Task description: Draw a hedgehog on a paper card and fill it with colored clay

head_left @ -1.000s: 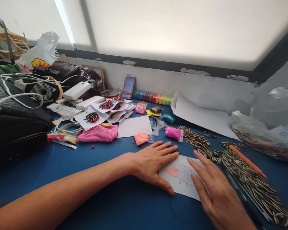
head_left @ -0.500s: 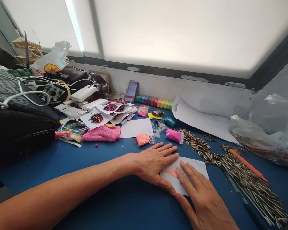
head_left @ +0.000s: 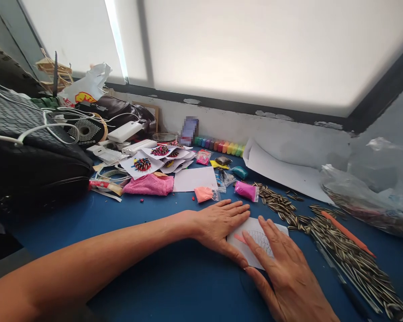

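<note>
A small white sheet of paper (head_left: 255, 257) lies on the blue table in front of me. On it are a pen-like patterned drawing (head_left: 261, 239) and a smear of orange-pink clay (head_left: 241, 239). My left hand (head_left: 218, 226) rests flat across the paper's left edge, fingers stretched and holding nothing. My right hand (head_left: 285, 273) spreads over the right part of the sheet, its index fingertip beside the clay. Both thumbs meet near the lower edge. Just beyond the left hand sits a bag of orange clay (head_left: 203, 194), with a bag of purple clay (head_left: 246, 191) to its right.
Striped sunflower seeds (head_left: 352, 259) are heaped on the right, with an orange tool (head_left: 347, 232) across them. A plastic bag (head_left: 372, 197) stands behind. Farther left are a pink cloth (head_left: 149, 184), seed-decorated paper cards (head_left: 143, 165) and a black bag (head_left: 36, 156).
My right hand's fingers have shifted and spread, uncovering more of the drawing. My left hand stays pressed on the sheet. The view has turned slightly left.
</note>
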`<move>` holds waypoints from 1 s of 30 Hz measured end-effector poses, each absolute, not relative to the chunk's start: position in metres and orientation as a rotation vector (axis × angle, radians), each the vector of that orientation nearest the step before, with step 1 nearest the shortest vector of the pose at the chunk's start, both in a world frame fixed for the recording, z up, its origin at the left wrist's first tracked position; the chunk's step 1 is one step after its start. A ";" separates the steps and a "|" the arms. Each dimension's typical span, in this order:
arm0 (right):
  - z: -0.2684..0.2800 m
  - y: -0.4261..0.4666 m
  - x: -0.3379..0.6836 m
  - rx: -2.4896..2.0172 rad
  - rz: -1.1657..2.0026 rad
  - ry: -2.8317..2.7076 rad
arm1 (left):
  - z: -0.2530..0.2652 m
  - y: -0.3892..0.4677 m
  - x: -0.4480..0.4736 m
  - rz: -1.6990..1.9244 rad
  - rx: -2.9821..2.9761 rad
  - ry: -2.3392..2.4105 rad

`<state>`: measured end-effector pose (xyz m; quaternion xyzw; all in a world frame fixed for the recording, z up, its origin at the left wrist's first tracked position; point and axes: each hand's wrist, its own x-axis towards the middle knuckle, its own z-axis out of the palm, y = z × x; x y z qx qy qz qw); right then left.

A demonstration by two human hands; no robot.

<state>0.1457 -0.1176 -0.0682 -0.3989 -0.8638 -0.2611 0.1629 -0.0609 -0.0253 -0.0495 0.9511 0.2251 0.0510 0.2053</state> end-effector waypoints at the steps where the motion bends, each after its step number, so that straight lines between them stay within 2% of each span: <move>1: -0.068 -0.117 0.146 -1.118 -0.730 -2.479 | -0.049 -0.025 -0.061 0.141 2.652 0.626; 15: -0.071 -0.111 0.147 -1.111 -0.553 -2.565 | -0.052 -0.025 -0.060 0.158 2.644 0.679; 24: -0.058 -0.101 0.142 -1.167 -0.270 -2.345 | -0.047 -0.026 -0.060 0.183 2.619 0.672; 30: -0.064 -0.095 0.136 -1.126 -0.196 -2.309 | -0.043 -0.021 -0.063 0.151 2.559 0.644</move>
